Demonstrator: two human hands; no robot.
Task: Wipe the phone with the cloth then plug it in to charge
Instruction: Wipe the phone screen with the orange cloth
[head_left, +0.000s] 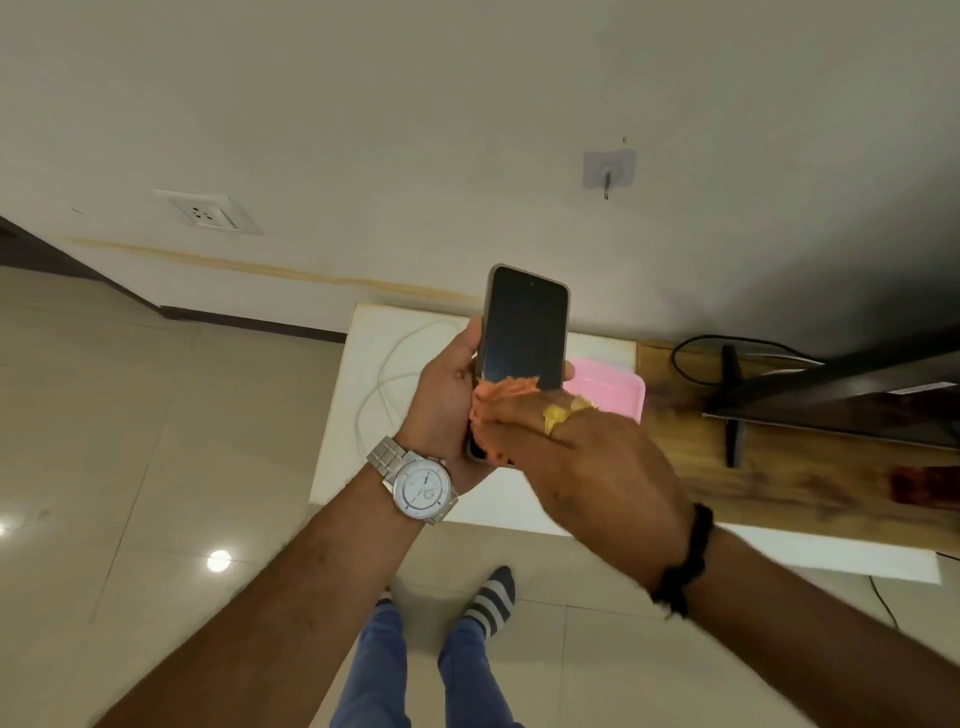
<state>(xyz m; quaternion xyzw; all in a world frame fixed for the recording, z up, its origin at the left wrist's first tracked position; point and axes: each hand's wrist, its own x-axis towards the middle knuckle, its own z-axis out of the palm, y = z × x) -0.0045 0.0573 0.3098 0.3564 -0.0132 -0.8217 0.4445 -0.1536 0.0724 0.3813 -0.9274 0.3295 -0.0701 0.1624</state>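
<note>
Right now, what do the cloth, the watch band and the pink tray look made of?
Cloth: soft orange fabric, fuzzy matte edge, probably microfibre; bunched under the right hand against the phone.
Watch band on the left hand wrist: brushed silver metal links, likely steel.
Pink tray: smooth moulded rim with a slight sheen, likely plastic.

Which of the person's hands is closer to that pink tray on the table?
Right. The right hand, wiping with the orange cloth, overlaps the pink tray in view; the left hand holds the phone farther left.
</note>
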